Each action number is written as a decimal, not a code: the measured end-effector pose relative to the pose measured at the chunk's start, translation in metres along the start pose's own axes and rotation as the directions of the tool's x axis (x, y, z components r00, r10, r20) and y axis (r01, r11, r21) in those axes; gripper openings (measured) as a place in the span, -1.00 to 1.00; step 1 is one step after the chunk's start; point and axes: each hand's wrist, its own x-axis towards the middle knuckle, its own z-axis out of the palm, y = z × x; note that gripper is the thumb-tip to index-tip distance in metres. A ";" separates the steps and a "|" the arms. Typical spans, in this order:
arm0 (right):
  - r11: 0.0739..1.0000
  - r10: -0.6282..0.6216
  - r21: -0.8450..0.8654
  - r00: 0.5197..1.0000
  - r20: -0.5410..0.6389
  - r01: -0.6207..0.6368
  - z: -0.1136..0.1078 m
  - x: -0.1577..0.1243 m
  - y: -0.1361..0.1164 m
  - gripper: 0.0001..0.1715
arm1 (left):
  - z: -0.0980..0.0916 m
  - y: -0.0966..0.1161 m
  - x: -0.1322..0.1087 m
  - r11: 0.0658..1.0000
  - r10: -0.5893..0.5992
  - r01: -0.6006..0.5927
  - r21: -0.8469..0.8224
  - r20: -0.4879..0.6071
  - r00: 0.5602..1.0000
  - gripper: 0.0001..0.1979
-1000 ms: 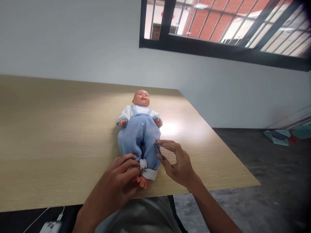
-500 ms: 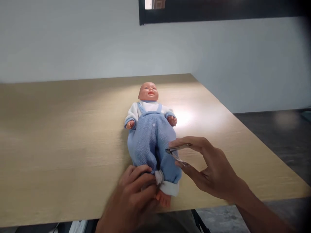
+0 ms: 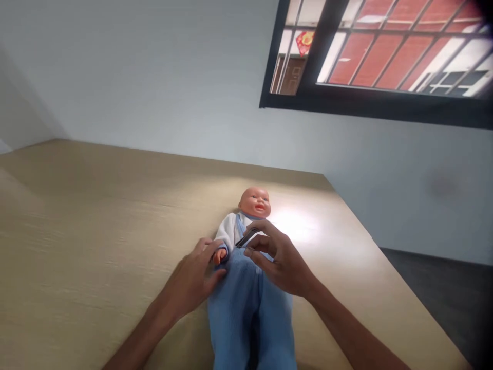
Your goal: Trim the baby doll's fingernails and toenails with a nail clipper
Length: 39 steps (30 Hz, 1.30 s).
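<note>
A baby doll (image 3: 246, 293) in blue fleece overalls and a white top lies on its back on the wooden table (image 3: 96, 231), head away from me. My left hand (image 3: 194, 280) rests beside the doll's small right hand, fingers curled around it. My right hand (image 3: 279, 259) hovers over the doll's chest and pinches a metal nail clipper (image 3: 246, 238) between thumb and fingers, its tip pointing toward the doll's hand.
A pale wall runs behind the table. A dark-framed barred window (image 3: 381, 61) sits at the upper right. The table's right edge drops to a dark floor (image 3: 442, 293).
Both hands left the doll's foot and moved up to its chest and hand. The right hand still holds the clipper. The view moved closer and tilted up.
</note>
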 end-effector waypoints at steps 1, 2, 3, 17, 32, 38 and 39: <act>0.999 -0.013 -0.047 1.000 -0.007 0.012 0.001 0.006 0.004 -0.60 | 0.007 -0.004 0.008 0.999 0.000 0.000 -0.041 0.019 1.000 -0.63; 0.995 -0.026 -0.101 1.000 -0.013 0.024 0.001 0.010 0.008 -0.54 | 0.013 -0.007 0.014 0.998 0.000 0.002 -0.066 0.029 1.000 -0.72; 0.987 -0.039 -0.154 0.999 -0.007 0.037 0.001 0.011 0.012 -0.51 | 0.019 -0.010 0.017 0.997 -0.003 0.005 -0.082 0.025 1.000 -0.78; 0.887 -0.143 -0.443 0.990 0.015 0.134 0.004 0.001 0.033 -0.38 | 0.038 -0.019 0.077 0.908 0.327 -0.402 -0.118 -0.401 0.856 -0.83; 0.947 -0.263 -0.269 0.902 -0.343 0.174 0.047 -0.005 0.050 -0.25 | 0.066 -0.036 0.073 0.852 0.298 -0.442 -0.279 -0.435 0.850 -0.90; 0.958 -0.258 -0.199 0.921 -0.292 0.205 0.043 -0.007 0.044 -0.16 | 0.064 -0.042 0.073 0.844 0.346 -0.467 -0.263 -0.399 0.849 -0.82; 0.960 -0.262 -0.178 0.920 -0.290 0.217 0.043 -0.006 0.044 -0.16 | 0.064 -0.043 0.072 0.841 0.355 -0.474 -0.262 -0.394 0.847 -0.80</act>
